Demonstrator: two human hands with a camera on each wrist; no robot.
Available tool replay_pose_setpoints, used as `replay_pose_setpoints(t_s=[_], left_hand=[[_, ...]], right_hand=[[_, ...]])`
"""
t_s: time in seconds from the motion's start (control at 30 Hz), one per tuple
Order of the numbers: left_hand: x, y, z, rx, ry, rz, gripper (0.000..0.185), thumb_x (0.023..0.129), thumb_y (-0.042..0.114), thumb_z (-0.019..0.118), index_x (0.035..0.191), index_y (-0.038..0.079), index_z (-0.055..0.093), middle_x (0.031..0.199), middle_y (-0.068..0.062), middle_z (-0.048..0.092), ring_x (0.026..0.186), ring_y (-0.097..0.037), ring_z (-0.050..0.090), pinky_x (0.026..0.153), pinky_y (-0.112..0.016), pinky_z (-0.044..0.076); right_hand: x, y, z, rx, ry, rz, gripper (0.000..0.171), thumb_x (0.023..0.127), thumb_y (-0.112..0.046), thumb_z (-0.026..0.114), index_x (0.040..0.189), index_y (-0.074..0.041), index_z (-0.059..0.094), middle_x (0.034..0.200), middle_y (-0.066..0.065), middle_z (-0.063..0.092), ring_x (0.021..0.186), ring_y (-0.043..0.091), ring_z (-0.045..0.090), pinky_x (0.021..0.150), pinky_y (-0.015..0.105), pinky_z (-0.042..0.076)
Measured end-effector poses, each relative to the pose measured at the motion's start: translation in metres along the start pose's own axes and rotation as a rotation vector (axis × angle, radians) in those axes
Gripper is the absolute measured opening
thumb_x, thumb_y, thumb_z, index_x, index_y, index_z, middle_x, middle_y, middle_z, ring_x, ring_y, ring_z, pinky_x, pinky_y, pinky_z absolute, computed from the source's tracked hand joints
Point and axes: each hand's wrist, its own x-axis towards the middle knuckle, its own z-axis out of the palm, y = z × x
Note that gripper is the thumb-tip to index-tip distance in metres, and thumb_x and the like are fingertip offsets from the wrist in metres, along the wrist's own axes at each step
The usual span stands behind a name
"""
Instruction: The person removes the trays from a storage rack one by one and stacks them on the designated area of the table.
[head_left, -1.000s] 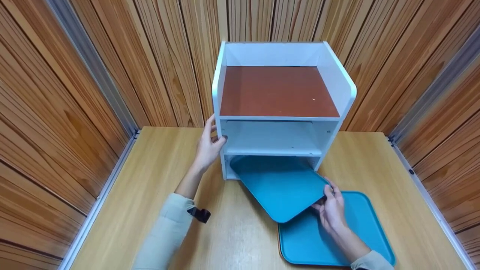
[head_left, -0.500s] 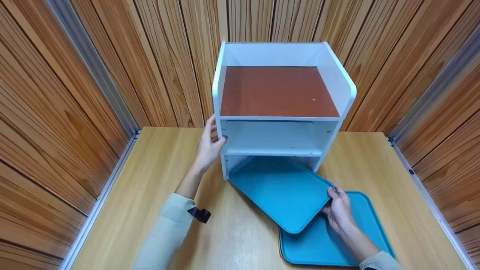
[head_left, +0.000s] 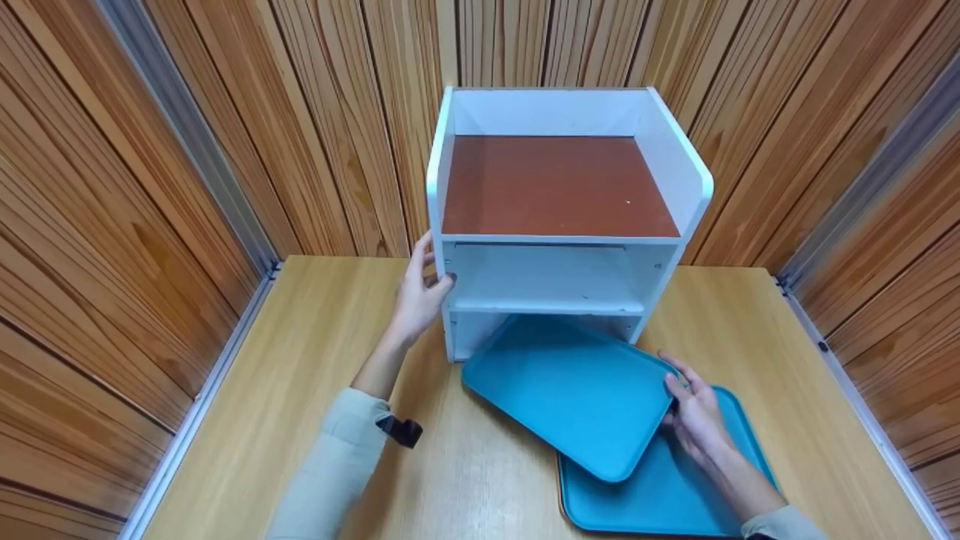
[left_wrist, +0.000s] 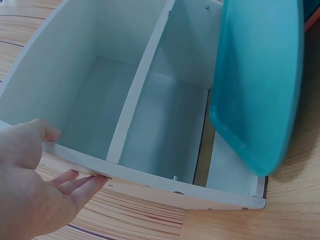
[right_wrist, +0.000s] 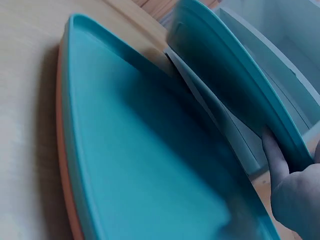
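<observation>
A white shelf unit (head_left: 555, 310) with a brown top board stands at the back of the table. My left hand (head_left: 420, 296) grips the front edge of its left side wall, thumb in front and fingers behind. In the head view, my right hand (head_left: 697, 416) pinches the right edge of a blue-green tray (head_left: 577, 397). That tray slants out of the bottom compartment, its far corner still inside. Beneath the right hand lies a second blue-green tray (head_left: 739, 427) on the table, and an orange-brown tray edge (right_wrist: 64, 185) shows under it in the right wrist view.
Wood-grain walls (head_left: 330, 112) enclose the wooden table (head_left: 300, 337) behind and at both sides, with metal strips (head_left: 202, 405) along the table's side edges. The middle shelf board (head_left: 547, 281) sits just above the slanting tray.
My right hand has moved right and toward the front, drawing the held tray farther out of the bottom compartment. The tray's left corner has come clear of the unit. My left hand keeps its grip.
</observation>
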Motion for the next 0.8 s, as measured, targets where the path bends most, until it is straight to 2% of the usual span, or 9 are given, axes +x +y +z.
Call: replay_pose_setpoints(t_s=[0.17, 0.23, 0.47, 0.57, 0.67, 0.8], left_hand=[[-0.001, 0.0, 0.0, 0.003, 0.002, 0.015, 0.077, 0.11, 0.002, 0.057, 0.178, 0.022, 0.028, 0.173, -0.029, 0.041, 0.154, -0.053, 0.057, 0.124, -0.067, 0.054], [-0.001, 0.0, 0.0, 0.002, 0.003, 0.02, 0.077, 0.11, 0.001, 0.057, 0.178, 0.021, 0.028, 0.173, -0.029, 0.041, 0.154, -0.052, 0.057, 0.124, -0.067, 0.054], [-0.001, -0.002, 0.0, 0.025, 0.005, 0.025, 0.076, 0.109, 0.001, 0.057, 0.178, 0.02, 0.029, 0.17, -0.03, 0.044, 0.152, -0.052, 0.059, 0.123, -0.068, 0.054], [-0.001, -0.002, 0.0, 0.026, 0.003, 0.031, 0.076, 0.109, 0.001, 0.057, 0.177, 0.019, 0.03, 0.171, -0.03, 0.044, 0.153, -0.052, 0.057, 0.124, -0.068, 0.054], [-0.001, -0.001, 0.0, 0.018, 0.001, 0.029, 0.075, 0.11, 0.001, 0.057, 0.177, 0.02, 0.03, 0.171, -0.03, 0.043, 0.153, -0.052, 0.057, 0.124, -0.068, 0.054], [-0.001, -0.001, -0.001, 0.013, 0.0, 0.021, 0.076, 0.11, 0.001, 0.058, 0.177, 0.021, 0.029, 0.171, -0.029, 0.043, 0.152, -0.052, 0.058, 0.124, -0.067, 0.054]], right_hand=[[0.0, -0.003, -0.011, -0.044, -0.022, -0.006, 0.045, 0.123, -0.039, 0.038, 0.165, -0.025, 0.044, 0.095, -0.008, 0.062, 0.072, 0.009, 0.062, 0.066, 0.019, 0.048], [0.0, -0.004, -0.015, -0.059, -0.032, -0.008, 0.044, 0.123, -0.038, 0.041, 0.165, -0.026, 0.045, 0.098, -0.008, 0.064, 0.074, 0.009, 0.064, 0.067, 0.019, 0.049], [0.001, -0.006, -0.036, -0.053, -0.107, -0.056, 0.037, 0.123, -0.03, 0.045, 0.158, -0.028, 0.056, 0.126, -0.012, 0.073, 0.097, 0.009, 0.074, 0.072, 0.019, 0.056], [0.002, -0.006, -0.047, -0.024, -0.197, -0.103, 0.036, 0.123, -0.027, 0.042, 0.154, -0.03, 0.059, 0.13, -0.012, 0.075, 0.104, 0.01, 0.078, 0.078, 0.02, 0.063], [0.006, -0.005, -0.058, 0.018, -0.32, -0.146, 0.039, 0.124, -0.023, 0.037, 0.156, -0.03, 0.059, 0.136, -0.011, 0.076, 0.115, 0.011, 0.081, 0.09, 0.027, 0.07], [0.009, -0.005, -0.069, 0.037, -0.411, -0.167, 0.043, 0.124, -0.022, 0.034, 0.156, -0.034, 0.06, 0.143, -0.013, 0.075, 0.123, 0.011, 0.08, 0.099, 0.031, 0.07]])
